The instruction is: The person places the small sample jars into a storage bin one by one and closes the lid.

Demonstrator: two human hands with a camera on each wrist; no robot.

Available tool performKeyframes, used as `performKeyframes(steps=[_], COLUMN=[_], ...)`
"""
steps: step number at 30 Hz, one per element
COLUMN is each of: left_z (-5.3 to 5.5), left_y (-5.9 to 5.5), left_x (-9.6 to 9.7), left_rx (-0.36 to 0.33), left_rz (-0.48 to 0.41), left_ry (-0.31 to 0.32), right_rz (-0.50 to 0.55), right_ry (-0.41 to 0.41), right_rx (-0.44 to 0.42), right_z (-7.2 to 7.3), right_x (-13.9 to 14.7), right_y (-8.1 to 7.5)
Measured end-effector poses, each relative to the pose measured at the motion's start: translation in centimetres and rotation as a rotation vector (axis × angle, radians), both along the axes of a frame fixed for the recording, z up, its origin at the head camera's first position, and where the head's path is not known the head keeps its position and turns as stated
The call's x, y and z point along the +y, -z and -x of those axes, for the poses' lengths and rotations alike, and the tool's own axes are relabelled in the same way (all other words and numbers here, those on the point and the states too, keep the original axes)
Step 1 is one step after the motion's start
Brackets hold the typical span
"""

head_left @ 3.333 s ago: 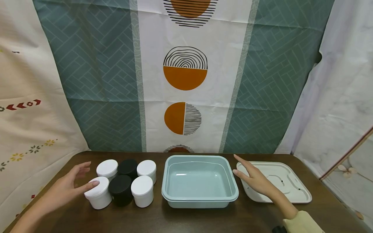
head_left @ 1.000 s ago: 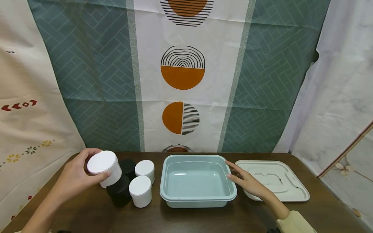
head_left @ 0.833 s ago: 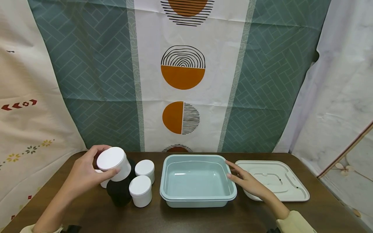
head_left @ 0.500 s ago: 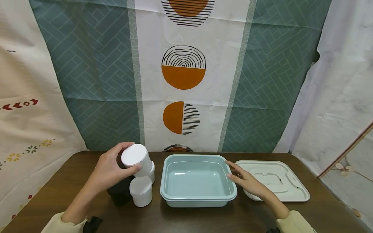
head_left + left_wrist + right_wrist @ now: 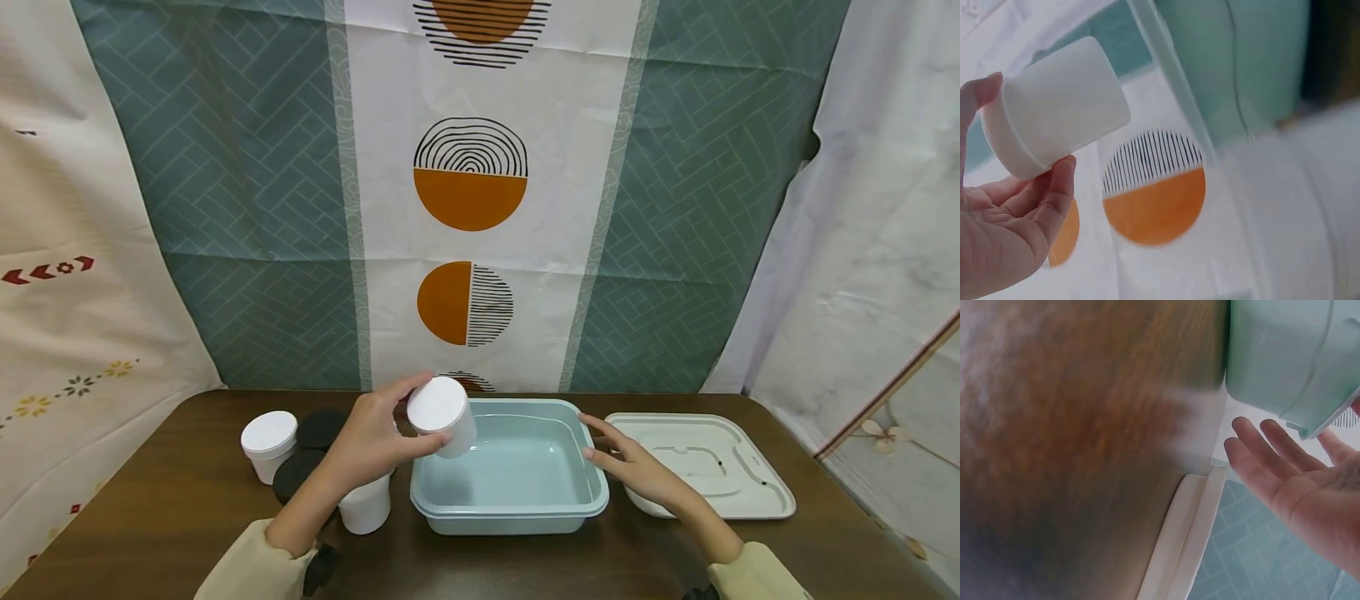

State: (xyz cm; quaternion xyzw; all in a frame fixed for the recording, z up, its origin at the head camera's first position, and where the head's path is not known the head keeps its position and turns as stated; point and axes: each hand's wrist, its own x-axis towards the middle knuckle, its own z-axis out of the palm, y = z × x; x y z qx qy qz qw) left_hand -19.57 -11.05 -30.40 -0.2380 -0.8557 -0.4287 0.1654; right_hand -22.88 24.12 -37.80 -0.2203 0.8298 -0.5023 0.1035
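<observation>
My left hand (image 5: 378, 433) grips a white lidded jar (image 5: 441, 412) by its lid end, thumb on one side and fingers on the other. The jar is tilted and held in the air over the left edge of a pale blue plastic basin (image 5: 517, 518). In the left wrist view, the fingertips press the lid's edge and the jar's body (image 5: 1066, 103) sticks out free of the hand. At the basin's right rim, my right hand (image 5: 637, 471) rests with fingers loosely extended. The right wrist view shows those fingers (image 5: 1272, 450) straight beside the basin's outer wall (image 5: 1279, 356).
Left of the basin stand a white jar (image 5: 267, 442), a black jar (image 5: 321, 427), a second black jar (image 5: 295, 472) and a nearer white jar (image 5: 366, 507), partly behind my left arm. A flat off-white lid (image 5: 757, 475) lies on the brown table (image 5: 480, 571) at right.
My left hand has lifted the white jar from the front left of the group and carried it rightward to the basin. My right hand moved in to the basin's rim earlier, then stayed still.
</observation>
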Motion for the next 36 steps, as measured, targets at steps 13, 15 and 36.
performKeyframes(steps=[13, 15, 36], left_z=[0.9, 1.1, 2.0], left_y=[2.6, 3.0, 6.0], left_x=[6.7, 7.6, 12.6], left_rx=[-0.147, -0.143, -0.076], left_rz=[0.020, 0.053, 0.379], left_ry=[0.142, 0.137, 0.087], right_rz=[-0.006, -0.009, -0.022], right_ry=[-0.005, -0.006, -0.012], right_rx=[0.017, 0.018, 0.036], right_z=[0.1, 0.1, 0.0], right_x=[-0.1, 0.0, 0.0], right_y=[0.0, 0.0, 0.1])
